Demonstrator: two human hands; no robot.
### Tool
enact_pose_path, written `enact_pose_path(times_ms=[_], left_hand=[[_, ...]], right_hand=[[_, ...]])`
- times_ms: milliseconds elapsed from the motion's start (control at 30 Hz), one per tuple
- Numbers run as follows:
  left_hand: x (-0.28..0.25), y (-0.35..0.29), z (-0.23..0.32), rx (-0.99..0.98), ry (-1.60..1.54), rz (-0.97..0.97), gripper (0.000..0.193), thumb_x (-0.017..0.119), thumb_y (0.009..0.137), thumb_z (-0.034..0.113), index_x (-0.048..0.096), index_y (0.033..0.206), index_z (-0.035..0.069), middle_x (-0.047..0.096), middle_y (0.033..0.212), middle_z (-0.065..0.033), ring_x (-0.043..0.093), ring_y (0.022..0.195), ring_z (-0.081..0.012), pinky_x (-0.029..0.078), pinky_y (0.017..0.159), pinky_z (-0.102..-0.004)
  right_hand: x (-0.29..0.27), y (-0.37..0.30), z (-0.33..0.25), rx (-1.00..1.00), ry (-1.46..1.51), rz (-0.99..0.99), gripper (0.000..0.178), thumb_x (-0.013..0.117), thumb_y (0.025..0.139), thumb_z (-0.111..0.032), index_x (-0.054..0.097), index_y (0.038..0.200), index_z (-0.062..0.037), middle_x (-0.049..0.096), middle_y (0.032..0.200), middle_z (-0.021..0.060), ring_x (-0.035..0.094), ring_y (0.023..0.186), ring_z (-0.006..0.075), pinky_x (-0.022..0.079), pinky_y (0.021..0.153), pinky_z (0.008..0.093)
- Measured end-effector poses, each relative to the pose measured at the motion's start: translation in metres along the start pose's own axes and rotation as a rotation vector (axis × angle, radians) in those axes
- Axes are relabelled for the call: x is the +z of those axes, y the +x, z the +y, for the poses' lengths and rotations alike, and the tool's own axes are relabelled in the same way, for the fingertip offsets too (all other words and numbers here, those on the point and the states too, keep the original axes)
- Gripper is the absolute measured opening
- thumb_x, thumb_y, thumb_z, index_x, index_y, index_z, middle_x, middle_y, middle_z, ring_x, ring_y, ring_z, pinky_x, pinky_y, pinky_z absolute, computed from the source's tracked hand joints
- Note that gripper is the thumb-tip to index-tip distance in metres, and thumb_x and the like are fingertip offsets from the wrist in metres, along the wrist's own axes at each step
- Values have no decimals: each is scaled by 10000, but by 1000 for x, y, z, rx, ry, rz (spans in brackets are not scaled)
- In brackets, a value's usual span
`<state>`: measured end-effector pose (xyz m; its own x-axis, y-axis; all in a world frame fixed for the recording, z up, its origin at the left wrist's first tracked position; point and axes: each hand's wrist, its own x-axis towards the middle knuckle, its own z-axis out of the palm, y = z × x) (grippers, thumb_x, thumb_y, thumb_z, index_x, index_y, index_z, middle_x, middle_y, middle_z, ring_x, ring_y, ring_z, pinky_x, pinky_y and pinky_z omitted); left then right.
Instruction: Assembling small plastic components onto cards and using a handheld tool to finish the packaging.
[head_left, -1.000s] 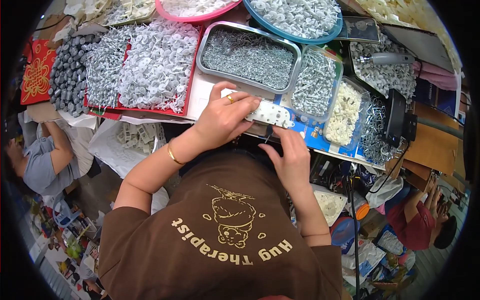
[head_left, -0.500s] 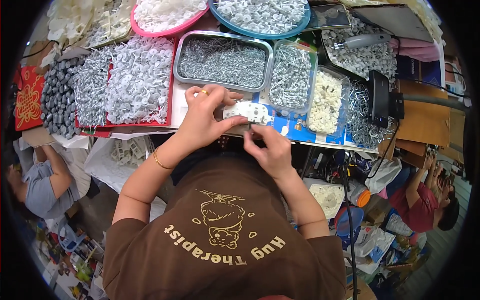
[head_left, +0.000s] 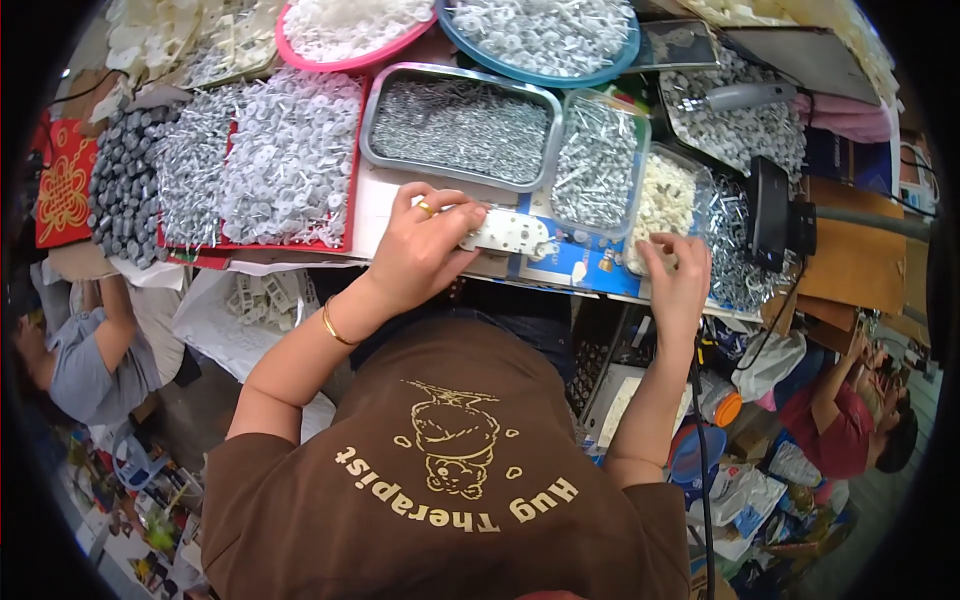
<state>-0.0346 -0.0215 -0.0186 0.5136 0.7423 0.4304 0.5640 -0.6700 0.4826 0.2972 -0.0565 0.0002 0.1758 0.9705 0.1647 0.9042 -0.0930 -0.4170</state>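
My left hand (head_left: 425,240) is closed on one end of a flat white plastic housing (head_left: 512,233) with small dark holes and fittings along it. The piece lies level at the table's near edge, over a blue printed sheet (head_left: 575,260). To the right, my right hand (head_left: 680,268) is over the near end of a clear tub of small cream plastic parts (head_left: 664,195). Its thumb and forefinger are bent and apart, and I see nothing held between them. The fingertips are at the cream parts; whether they touch any is too small to tell.
Beyond my hands stand a metal tray of screws (head_left: 460,125) and a clear tub of longer screws (head_left: 597,165). A red tray of white plastic pieces (head_left: 290,160) lies left. A black device on an arm (head_left: 768,212) juts in at right. Other people sit at both sides.
My right hand has left the white housing and moved right to the tub of cream parts. My left hand still holds the housing. The view has shifted slightly.
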Motion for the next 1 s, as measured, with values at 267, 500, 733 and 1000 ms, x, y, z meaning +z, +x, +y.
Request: enact_pose_path(times_ms=[267, 500, 733, 1000], left_hand=[[-14, 2, 5, -72, -48, -90, 429, 801, 748, 176, 628, 1131, 96, 712, 1113, -25, 615, 1140, -213, 338, 1021, -447], [-26, 48, -54, -40, 298, 15, 210, 809, 762, 248, 756, 962, 211, 666, 1012, 54, 581, 1012, -182, 292, 970, -430], [-7, 53, -73, -33, 225, -26, 137, 819, 744, 268, 733, 812, 186, 616, 882, 55, 564, 941, -176, 306, 932, -433], [-5, 52, -70, -132, 147, 10, 112, 776, 819, 220, 688, 791, 157, 624, 883, 53, 568, 931, -179, 291, 940, -445]], right_hand=[[-6, 0, -10, 332, 247, -92, 167, 712, 909, -99, 735, 1047, -9, 721, 957, 82, 640, 792, 103, 494, 720, 250], [-9, -6, -53, 49, 566, -22, 185, 687, 933, -26, 714, 1108, 29, 716, 975, 51, 626, 855, 79, 494, 753, 223], [1, -18, -90, -124, 645, -111, 145, 770, 809, 54, 719, 937, 8, 701, 925, 98, 659, 814, 160, 520, 746, 277], [31, -8, -79, -464, 484, -29, 224, 887, 674, -73, 771, 861, -118, 524, 828, 28, 489, 764, 206, 390, 620, 327]])
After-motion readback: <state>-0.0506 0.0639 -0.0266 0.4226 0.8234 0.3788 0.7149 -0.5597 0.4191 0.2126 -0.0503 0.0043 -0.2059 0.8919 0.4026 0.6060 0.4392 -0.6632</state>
